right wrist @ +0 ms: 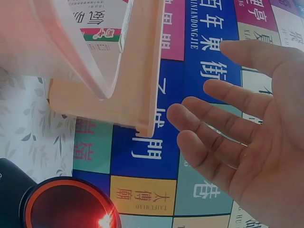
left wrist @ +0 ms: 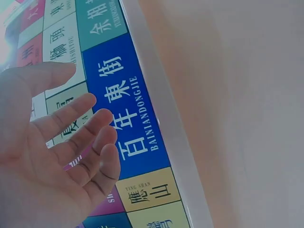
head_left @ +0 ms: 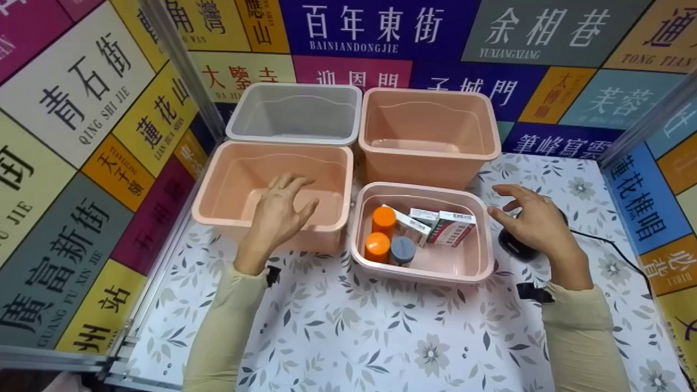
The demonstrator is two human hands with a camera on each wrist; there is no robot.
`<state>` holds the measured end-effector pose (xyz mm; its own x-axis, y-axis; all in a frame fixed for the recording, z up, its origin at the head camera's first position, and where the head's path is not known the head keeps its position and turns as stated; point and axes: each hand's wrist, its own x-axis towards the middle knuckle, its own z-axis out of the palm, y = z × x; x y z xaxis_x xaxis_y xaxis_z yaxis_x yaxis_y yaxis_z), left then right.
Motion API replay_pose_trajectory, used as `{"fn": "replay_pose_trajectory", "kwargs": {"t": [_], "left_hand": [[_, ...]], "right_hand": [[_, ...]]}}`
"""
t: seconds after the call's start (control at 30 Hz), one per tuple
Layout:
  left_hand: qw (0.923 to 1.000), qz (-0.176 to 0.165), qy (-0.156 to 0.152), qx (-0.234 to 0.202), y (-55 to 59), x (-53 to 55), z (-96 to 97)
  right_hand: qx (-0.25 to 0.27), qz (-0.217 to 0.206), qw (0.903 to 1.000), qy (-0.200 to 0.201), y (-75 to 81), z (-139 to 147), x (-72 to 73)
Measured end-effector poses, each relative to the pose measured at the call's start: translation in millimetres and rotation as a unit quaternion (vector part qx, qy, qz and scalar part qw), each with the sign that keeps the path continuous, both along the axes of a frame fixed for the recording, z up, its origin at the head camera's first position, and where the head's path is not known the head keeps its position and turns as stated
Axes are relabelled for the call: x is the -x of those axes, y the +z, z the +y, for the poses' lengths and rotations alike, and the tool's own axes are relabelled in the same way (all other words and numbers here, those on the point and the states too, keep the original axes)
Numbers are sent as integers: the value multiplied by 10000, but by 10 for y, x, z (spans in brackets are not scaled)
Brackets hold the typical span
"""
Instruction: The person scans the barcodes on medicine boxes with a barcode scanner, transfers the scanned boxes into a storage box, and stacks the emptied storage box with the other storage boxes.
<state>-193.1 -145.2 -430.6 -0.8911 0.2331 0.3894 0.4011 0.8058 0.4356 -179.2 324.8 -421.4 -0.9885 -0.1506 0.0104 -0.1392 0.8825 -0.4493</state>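
My left hand hovers over the front left peach bin, fingers loosely spread and holding nothing. Past the right end of the small pink bin, my right hand hangs in the air with relaxed fingers and a bare palm. That bin holds two orange-capped bottles, a grey-capped bottle and several medicine boxes. Below the right hand, and partly covered by it, sits a black round-headed device. Its glowing red ring shows in the right wrist view.
A grey bin and another peach bin stand at the back, side by side. A black cable runs from the device toward the right edge. Sign-printed panels enclose the flower-patterned table.
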Motion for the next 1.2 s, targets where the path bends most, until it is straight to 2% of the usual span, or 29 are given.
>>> {"fn": "replay_pose_trajectory", "kwargs": {"t": [0.37,0.6,0.8,1.2], "left_hand": [[9993,-142,-279,-209,-30,-66,40],[9978,-238,-496,-376,-66,-137,109],[9959,-168,-684,-562,-87,-197,159],[9931,-57,-1028,-556,-158,-262,197]], "right_hand": [[175,260,9994,172,-65,-11,23],[230,260,9993,153,-94,-13,11],[330,320,9987,210,-111,-22,22],[396,-167,9990,155,-149,-43,46]]}}
